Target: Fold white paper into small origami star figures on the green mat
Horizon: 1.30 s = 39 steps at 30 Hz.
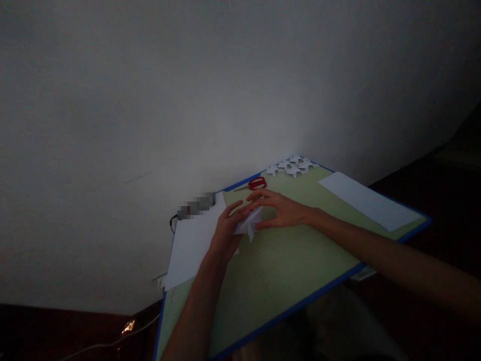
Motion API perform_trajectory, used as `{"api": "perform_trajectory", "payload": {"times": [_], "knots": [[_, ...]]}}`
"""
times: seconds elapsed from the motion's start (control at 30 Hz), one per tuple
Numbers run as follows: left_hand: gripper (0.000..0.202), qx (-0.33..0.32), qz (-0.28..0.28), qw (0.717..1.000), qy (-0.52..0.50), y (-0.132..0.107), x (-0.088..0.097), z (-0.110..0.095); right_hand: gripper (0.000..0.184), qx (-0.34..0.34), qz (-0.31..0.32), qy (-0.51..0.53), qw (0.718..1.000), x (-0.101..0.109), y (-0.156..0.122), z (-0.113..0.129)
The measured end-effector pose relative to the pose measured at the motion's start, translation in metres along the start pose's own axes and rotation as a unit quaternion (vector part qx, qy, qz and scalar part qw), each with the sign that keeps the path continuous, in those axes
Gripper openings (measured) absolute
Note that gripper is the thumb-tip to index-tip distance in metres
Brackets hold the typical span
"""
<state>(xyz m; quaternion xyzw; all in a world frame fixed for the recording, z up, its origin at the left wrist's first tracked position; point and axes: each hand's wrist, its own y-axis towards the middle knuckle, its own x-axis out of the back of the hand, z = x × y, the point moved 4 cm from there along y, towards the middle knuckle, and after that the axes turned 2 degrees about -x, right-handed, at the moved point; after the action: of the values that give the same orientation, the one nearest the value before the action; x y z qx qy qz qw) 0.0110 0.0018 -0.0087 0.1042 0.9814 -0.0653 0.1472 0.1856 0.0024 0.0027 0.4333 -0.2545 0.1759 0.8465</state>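
Note:
A white folded-paper figure (253,219) with pointed flaps is between my two hands, just above the table. My left hand (226,228) grips it from the left, partly hiding it. From the right, my right hand (278,208) curves around the same figure, its fingers at the upper edge and its thumb by the right flap. The exact contact of the right fingertips is hard to make out in the dim light. A bit of white paper (236,252) shows beside my left wrist. Behind my hands lie red-handled scissors (257,183).
Several folded paper figures (295,168) sit at the table's far corner. A white sheet (188,243) lies on the left and a white strip (370,200) on the right. A blurred-out object (197,205) with a cord rests by the wall (188,100). The table (293,271) has blue edging.

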Motion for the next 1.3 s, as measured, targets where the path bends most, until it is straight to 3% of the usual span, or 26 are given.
{"api": "perform_trajectory", "payload": {"times": [0.13, 0.23, 0.37, 0.53, 0.67, 0.93, 1.3], "knots": [[0.066, 0.009, 0.004, 1.000, -0.003, -0.001, -0.001, 0.001, 0.036, -0.038, 0.016, 0.050, 0.998, -0.003, 0.002, -0.003], [0.052, -0.003, 0.014, 0.999, 0.033, -0.002, 0.000, 0.001, 0.033, -0.067, 0.025, 0.060, 0.996, -0.004, 0.002, -0.003], [0.037, -0.053, -0.002, 0.993, 0.109, 0.000, 0.003, 0.001, 0.028, -0.092, 0.008, 0.055, 0.994, -0.003, 0.002, -0.006], [0.050, -0.140, -0.048, 0.972, 0.184, 0.001, 0.002, -0.007, 0.034, -0.164, -0.052, 0.077, 0.982, 0.001, 0.003, -0.015], [0.037, -0.204, -0.019, 0.952, 0.227, -0.004, -0.004, -0.015, 0.040, -0.212, -0.090, 0.127, 0.965, 0.005, 0.004, -0.020], [0.029, -0.186, -0.023, 0.958, 0.215, -0.003, -0.003, -0.010, 0.040, -0.229, -0.094, 0.132, 0.960, 0.008, 0.007, -0.018], [0.026, -0.202, -0.018, 0.953, 0.223, -0.005, -0.005, -0.011, 0.039, -0.251, -0.080, 0.241, 0.934, -0.001, 0.005, -0.024]]}}
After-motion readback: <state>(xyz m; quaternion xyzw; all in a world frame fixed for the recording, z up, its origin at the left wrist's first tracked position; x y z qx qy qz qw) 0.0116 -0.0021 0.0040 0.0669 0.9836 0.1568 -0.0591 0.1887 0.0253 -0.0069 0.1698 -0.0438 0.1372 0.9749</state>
